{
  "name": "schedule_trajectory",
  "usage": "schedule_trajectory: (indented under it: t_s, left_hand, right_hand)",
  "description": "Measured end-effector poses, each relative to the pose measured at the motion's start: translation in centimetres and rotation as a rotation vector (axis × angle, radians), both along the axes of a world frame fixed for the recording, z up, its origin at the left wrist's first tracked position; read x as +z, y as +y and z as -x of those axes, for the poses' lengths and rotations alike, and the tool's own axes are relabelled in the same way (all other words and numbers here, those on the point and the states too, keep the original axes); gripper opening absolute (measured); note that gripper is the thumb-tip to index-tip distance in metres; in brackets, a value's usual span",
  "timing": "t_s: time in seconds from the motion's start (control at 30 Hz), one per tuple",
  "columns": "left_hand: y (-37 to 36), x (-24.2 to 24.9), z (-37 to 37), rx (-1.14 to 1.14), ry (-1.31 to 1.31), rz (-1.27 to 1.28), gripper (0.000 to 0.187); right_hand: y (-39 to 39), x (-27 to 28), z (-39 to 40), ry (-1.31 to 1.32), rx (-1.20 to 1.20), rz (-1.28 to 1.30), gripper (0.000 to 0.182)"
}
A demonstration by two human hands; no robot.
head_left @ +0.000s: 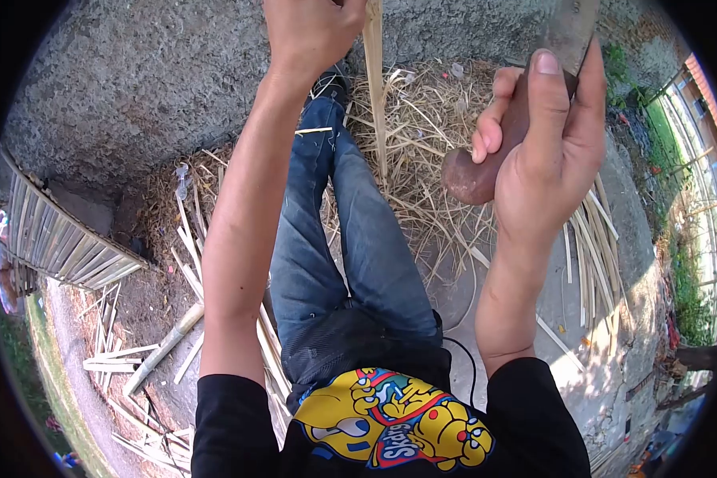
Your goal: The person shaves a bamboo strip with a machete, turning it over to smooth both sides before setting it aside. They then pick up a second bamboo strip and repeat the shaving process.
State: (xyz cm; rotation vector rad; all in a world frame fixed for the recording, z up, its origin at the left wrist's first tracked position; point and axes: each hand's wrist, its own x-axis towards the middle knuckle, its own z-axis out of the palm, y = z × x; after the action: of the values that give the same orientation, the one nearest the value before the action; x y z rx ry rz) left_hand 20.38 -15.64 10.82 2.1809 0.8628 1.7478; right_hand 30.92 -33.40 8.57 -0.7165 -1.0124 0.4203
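My right hand [551, 155] is wrapped round the dark brown, curved wooden handle [474, 177] of a large knife, its thumb laid along the handle. The knife's grey metal blade [572, 32] points up and leaves the view at the top edge. At the top middle, my left hand [315, 28] is closed, with its fingers partly cut off by the frame edge. From it a pale split bamboo strip [376, 88] hangs down, its lower end near the shavings on the ground. The two hands are well apart.
Bamboo shavings [422, 135] litter the ground beyond my outstretched legs [358, 231]. Cut strips [593, 255] lie at the right, and more strips with a bamboo pole [163, 348] at the left. A rough wall [159, 72] stands ahead; a slatted bamboo panel [72, 231] leans at left.
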Motion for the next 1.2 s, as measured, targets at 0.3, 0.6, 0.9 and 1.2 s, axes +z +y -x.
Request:
schedule_trajectory:
  t_s: [0.3,0.6,0.9,1.2]
  left_hand:
    - [-0.1,-0.9,0.9,0.088,0.060,-0.157,0.013]
    - [1.1,-1.2,0.6,0.118,-0.046,-0.073,0.014]
    - [0.4,-0.6,0.5,0.168,0.034,-0.123,0.018]
    - [-0.4,-1.7,3.9,0.102,0.105,-0.007,0.017]
  right_hand:
    - [3.5,-21.5,0.1,-0.425,-0.143,0.762,0.051]
    - [1.3,-6.6,-0.6,-0.205,-0.058,0.363,0.048]
    - [5.7,-16.9,0.7,-0.384,-0.196,0.270,0.056]
    - [5.2,-26.8,-5.1,1.000,0.697,0.892,0.042]
